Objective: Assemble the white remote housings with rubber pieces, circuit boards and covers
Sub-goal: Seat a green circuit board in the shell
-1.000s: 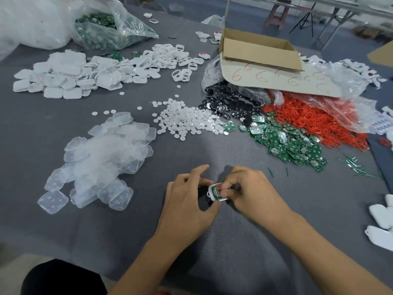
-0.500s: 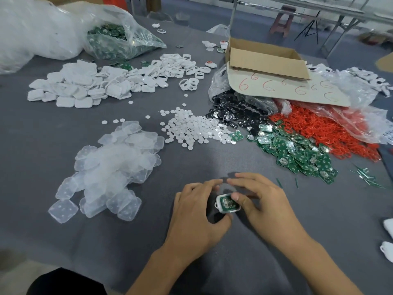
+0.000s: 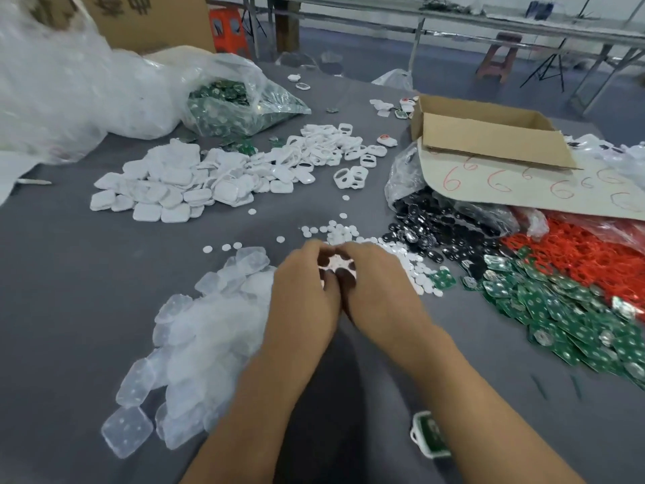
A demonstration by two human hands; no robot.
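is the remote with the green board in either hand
No, the remote lies untouched on the table beside the right forearm.

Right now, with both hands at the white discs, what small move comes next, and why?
Probably lift one disc free and carry it back. The left hand and right hand meet over the white discs, while the housing with its green board lies unheld near you, seemingly awaiting another piece.
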